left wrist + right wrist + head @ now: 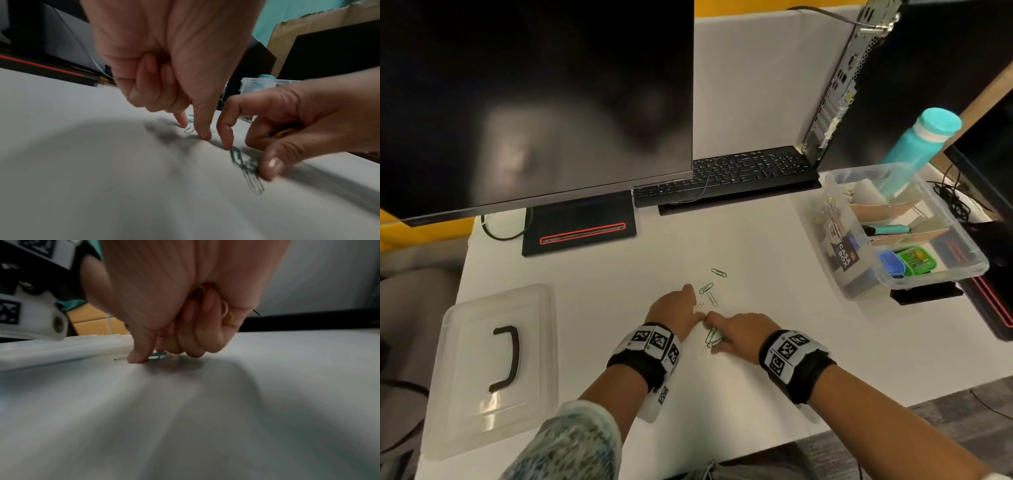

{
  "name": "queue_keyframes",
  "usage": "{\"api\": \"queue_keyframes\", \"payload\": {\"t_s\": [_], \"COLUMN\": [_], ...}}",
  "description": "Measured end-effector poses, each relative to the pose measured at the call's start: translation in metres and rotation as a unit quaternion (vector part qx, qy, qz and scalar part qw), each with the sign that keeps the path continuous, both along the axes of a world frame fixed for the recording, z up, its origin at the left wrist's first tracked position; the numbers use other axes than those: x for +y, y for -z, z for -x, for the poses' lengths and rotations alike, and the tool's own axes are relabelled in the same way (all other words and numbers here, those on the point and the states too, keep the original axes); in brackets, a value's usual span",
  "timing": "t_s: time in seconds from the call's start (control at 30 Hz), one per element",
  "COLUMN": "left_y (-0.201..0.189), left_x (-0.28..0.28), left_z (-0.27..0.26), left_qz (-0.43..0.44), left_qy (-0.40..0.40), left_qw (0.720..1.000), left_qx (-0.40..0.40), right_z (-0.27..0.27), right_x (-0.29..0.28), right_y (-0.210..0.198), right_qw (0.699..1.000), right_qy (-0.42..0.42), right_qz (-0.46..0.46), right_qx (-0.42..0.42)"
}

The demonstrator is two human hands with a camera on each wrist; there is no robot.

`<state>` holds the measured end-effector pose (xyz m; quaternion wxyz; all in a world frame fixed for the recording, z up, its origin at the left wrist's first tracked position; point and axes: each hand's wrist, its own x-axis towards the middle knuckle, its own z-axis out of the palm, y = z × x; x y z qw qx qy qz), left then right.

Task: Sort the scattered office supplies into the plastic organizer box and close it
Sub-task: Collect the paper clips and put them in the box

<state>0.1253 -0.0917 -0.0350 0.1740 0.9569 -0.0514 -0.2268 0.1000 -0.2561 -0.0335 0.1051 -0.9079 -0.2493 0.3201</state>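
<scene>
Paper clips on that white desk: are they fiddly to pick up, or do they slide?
Probably fiddly: the paper clips lie flat on the smooth desk, so they likely slide under a fingertip. Being flat bent wire, they should not roll. The right hand holds several at once, so seemingly light.

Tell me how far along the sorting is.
Done: organizer box already holds several supplies. In hand: right hand holds yellow clips in its grip and presses green clips; left hand is at a pale clip. Left: loose paper clips to box, then the lid, lying apart, goes on.
</scene>
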Motion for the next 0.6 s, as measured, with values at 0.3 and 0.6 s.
{"api": "queue_keyframes", "payload": {"t_s": [0.3,0.6], "left_y": [-0.002,-0.003], "left_x": [-0.011,-0.014], "left_z": [-0.007,-0.009], "left_qz": [-0.077,-0.098], "left_qy": [0.029,0.041], "left_qw": [0.997,0.994], "left_qx": [0.002,0.017], "right_z": [0.003,-0.002], "right_x": [0.007,-0.008], "right_y": [0.004,0.006], "right_qw": [0.997,0.994], "right_qy": [-0.041,0.112], "right_qz": [0.022,-0.011], "right_qx": [-0.058,-0.005]}}
